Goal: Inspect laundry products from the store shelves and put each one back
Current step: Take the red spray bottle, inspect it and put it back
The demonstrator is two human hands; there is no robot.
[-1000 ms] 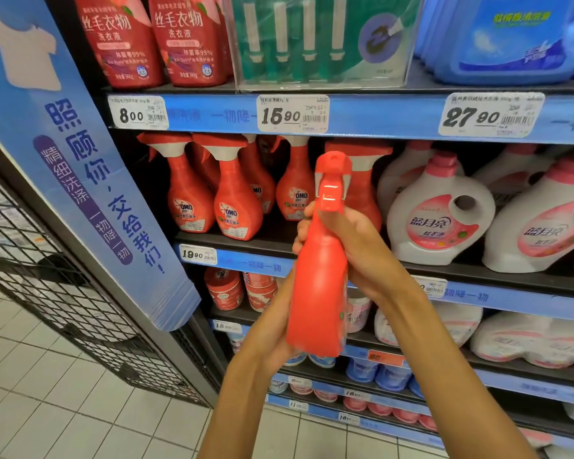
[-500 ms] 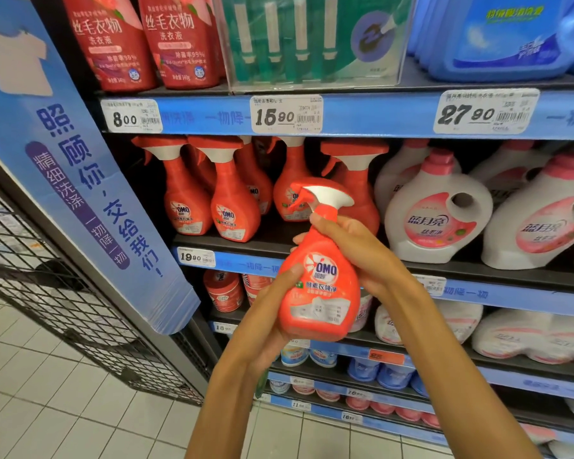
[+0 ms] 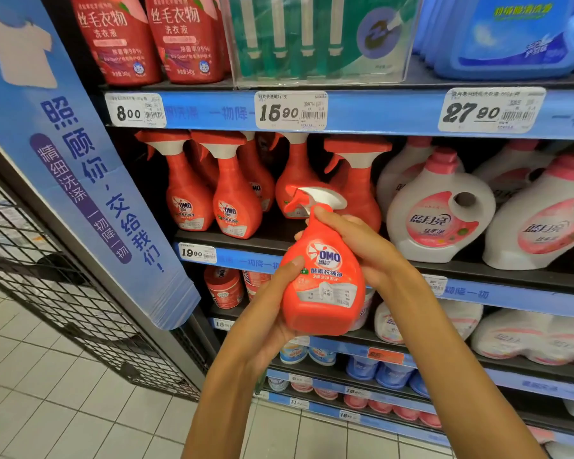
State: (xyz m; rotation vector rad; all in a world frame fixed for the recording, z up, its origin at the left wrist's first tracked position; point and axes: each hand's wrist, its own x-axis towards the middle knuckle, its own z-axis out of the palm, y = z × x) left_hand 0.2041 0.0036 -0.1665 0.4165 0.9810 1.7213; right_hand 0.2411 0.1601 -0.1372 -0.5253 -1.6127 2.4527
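I hold a red OMO spray bottle (image 3: 323,276) with a white and red trigger head in front of the shelves, its front label facing me. My left hand (image 3: 269,313) cups the bottle's base and left side, thumb on the label's edge. My right hand (image 3: 358,243) wraps around the neck and upper right side from behind. Several matching OMO spray bottles (image 3: 232,200) stand on the second shelf (image 3: 232,238) just behind, above a 19.90 price tag (image 3: 197,253).
White detergent jugs with pink caps (image 3: 438,213) fill the same shelf to the right. Red pouches (image 3: 120,38) and blue jugs (image 3: 511,34) stand on the top shelf. A blue slanted sign panel (image 3: 90,180) and a black wire cage (image 3: 63,286) are at left, over white floor tiles.
The bottle was turned from edge-on with its back to me to label-forward, and lowered a little. Both hands kept their hold throughout.
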